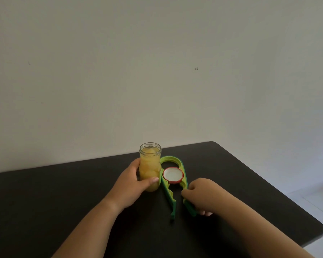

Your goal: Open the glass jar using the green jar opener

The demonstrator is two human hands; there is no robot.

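A glass jar (150, 164) with yellow fruit inside stands upright on the black table (63, 198), its mouth uncovered. My left hand (133, 185) wraps around the jar's lower half. Just right of the jar lies the green jar opener (171, 200), flat on the table with its two handles spread apart. The red-rimmed lid (173, 175) rests upside down in the opener's middle ring, white inside facing up. My right hand (203, 197) grips the opener's right handle.
The table's rounded far corner (215, 143) and right edge (295, 203) border a pale floor. A plain light wall (157, 71) rises behind the table.
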